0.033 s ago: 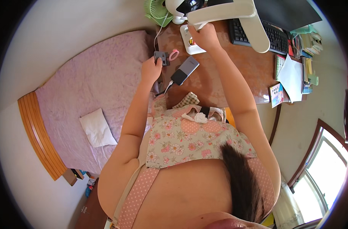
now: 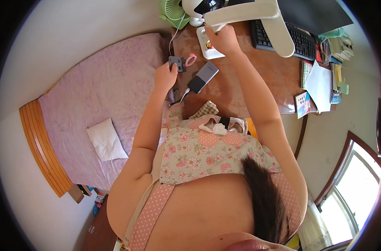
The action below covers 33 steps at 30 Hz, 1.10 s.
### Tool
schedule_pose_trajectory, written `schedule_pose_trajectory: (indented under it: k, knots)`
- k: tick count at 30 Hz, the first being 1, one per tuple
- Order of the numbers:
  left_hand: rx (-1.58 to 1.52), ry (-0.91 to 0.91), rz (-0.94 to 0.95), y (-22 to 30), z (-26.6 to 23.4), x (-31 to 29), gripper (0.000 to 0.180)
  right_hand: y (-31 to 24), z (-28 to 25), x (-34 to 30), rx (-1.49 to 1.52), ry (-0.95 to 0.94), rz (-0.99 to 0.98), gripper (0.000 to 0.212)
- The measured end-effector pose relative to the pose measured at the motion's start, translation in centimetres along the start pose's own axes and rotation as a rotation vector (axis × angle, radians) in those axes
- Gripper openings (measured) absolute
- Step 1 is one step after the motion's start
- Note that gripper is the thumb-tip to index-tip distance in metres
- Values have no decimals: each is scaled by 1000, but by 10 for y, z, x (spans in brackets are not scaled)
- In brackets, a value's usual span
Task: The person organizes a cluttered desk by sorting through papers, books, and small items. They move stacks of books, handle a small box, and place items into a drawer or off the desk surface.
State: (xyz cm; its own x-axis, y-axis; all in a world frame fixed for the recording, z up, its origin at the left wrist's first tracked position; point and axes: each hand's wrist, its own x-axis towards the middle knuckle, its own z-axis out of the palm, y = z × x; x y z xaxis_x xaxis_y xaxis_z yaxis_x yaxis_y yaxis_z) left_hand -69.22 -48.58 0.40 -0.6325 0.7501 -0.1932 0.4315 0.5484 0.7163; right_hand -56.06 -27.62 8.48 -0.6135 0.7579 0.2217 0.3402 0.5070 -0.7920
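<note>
My left hand is closed around a small dark grey box-shaped device at the desk's left edge, thumb on top. A pink loop lies right beside the device. At the back of the desk, my right hand is closed at the stem of a white desk lamp, its fingertips partly hidden. Under that hand is the lamp's white base, with small colourful bits in its recess. A grey and black phone-like slab lies between my hands, a cable at its near end.
A green fan stands at the back left. Behind the lamp arm sit a black keyboard and a dark monitor. Books and papers line the desk's right side. A bed with a lilac cover adjoins the desk on the left.
</note>
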Motion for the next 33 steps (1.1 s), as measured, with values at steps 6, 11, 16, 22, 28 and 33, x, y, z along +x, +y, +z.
schedule_pose_trajectory:
  k: [6, 11, 16, 22, 28, 33]
  knots:
    - [-89, -12, -49, 2, -8, -8, 27, -13, 19, 8, -22, -27, -45, 27]
    - [-87, -10, -56, 5, -10, -10, 26, -16, 31, 13, -62, -72, 15, 25]
    - [-66, -20, -78, 6, -9, -11, 26, -26, 41, 16, -84, -55, 29, 29]
    - [-141, -43, -107, 4, -3, -7, 26, -23, 57, 22, -137, 101, -28, 26]
    - [-21, -25, -42, -6, 9, 1, 27, -27, 53, 16, -110, 31, 37, 26]
    - [-65, 114, 130, -18, 18, 8, 27, -47, 16, 4, 26, -182, 146, 37]
